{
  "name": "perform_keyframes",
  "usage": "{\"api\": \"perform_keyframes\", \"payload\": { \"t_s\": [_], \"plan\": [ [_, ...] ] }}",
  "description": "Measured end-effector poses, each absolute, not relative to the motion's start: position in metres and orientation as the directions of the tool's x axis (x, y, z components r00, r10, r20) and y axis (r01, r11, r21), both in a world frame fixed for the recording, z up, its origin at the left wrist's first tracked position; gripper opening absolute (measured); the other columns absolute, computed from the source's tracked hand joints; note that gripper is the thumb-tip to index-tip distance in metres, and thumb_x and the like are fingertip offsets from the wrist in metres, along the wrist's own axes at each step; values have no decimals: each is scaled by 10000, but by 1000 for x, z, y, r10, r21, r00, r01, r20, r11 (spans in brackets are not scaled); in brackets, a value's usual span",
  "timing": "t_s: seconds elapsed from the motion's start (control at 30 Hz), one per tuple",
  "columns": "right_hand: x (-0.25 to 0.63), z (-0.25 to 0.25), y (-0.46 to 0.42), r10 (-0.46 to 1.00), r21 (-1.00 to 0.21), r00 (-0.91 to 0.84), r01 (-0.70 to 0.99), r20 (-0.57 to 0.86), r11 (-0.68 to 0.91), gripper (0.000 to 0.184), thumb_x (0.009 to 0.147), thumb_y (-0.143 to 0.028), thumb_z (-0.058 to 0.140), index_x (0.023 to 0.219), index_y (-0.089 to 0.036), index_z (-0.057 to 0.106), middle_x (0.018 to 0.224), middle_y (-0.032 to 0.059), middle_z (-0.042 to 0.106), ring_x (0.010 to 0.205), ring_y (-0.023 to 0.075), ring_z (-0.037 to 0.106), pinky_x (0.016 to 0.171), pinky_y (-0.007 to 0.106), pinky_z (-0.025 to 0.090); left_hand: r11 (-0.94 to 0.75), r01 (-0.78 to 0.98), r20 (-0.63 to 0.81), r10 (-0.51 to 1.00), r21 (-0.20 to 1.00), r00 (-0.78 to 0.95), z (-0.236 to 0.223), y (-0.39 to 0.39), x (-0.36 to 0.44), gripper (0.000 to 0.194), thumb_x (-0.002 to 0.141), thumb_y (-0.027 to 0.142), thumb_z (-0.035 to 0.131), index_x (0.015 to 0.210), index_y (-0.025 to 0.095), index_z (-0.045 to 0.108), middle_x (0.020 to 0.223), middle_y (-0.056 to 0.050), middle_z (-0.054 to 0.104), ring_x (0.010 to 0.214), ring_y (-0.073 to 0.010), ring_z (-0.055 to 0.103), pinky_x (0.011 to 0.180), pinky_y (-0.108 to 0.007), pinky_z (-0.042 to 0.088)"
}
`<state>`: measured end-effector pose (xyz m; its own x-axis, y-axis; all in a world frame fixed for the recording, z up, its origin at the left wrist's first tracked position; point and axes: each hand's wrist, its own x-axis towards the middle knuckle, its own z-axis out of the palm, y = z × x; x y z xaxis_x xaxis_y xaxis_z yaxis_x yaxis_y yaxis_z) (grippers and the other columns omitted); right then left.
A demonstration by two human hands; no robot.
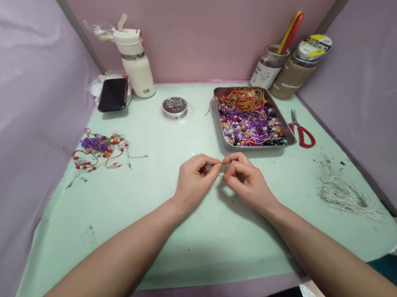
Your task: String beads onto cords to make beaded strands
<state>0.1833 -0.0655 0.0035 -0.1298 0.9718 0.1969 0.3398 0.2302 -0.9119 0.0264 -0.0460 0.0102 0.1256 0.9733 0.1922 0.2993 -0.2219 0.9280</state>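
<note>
My left hand (198,179) is closed in a pinch just in front of the metal tray (223,131). A few small clear beads (208,167) show inside its curled fingers. Facing it, my right hand (246,176) is also pinched, its fingertips almost touching the left ones. Between the two hands runs a short bit of thin cord (221,176), mostly hidden by the fingers. The tray holds purple, black, red and clear beads (252,127), with a tangle of red, orange and green cords (243,99) at its back.
Beaded strings (100,150) lie at left. Behind are a phone (112,94), a white bottle (138,72) and a round spool (175,108). Red-handled scissors (305,136) lie right of the tray, pale cords (346,197) nearer me. Two jars (269,68) (294,74) stand at back right.
</note>
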Motion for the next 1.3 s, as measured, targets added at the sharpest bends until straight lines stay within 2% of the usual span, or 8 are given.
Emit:
{"api": "perform_keyframes", "payload": {
  "t_s": [0.33,0.57,0.7,0.8,0.97,1.17,1.3],
  "plan": [
    [183,2,-65,980,-936,-136,303,142,178,187,810,-222,580,631,-191,537,995,62,561,875,179,562,681,290,415,-337,345,304,941,876,148,11,-48,26,98,812,180,613,752,170,690,709,-18,651,660,-117,537,634,-246,423],
    [183,4,-64,981,-941,-99,282,165,186,181,869,-303,585,722,-199,598,971,49,560,876,164,556,708,279,421,-358,320,323,933,877,157,7,-46,27,92,813,176,622,766,167,700,703,-6,655,629,-98,526,601,-224,412],
    [184,5,-64,983,-946,-72,268,168,182,191,884,-339,584,748,-206,602,940,43,573,902,170,554,712,275,426,-342,293,296,936,893,192,7,-46,27,101,812,169,614,774,159,707,710,-10,664,620,-91,529,586,-214,405],
    [186,4,-63,989,-956,-61,256,132,143,201,882,-359,587,755,-204,590,893,32,577,850,159,551,698,269,429,-312,255,259,940,915,220,6,-45,27,109,817,193,612,779,157,708,722,-13,674,623,-91,534,587,-213,406],
    [189,7,-62,998,-986,-64,165,6,17,192,841,-368,628,957,-216,618,884,22,615,773,148,572,706,283,460,-252,221,186,941,942,282,5,-45,27,119,819,197,603,797,156,712,761,-27,689,677,-108,560,632,-232,420],
    [194,14,-61,994,-988,-61,124,87,94,110,803,-315,660,770,-213,634,911,33,583,836,158,554,691,272,445,-178,213,106,944,961,311,7,-44,27,121,801,222,619,796,162,723,756,-24,688,667,-110,555,631,-240,416],
    [195,12,-61,1000,-1000,3,17,-6,-6,141,806,-344,666,821,-214,613,783,-8,562,671,115,495,634,257,414,-95,196,30,949,976,313,8,-44,27,123,787,230,626,799,162,728,783,-29,703,687,-115,573,648,-244,429]
  ]
}}
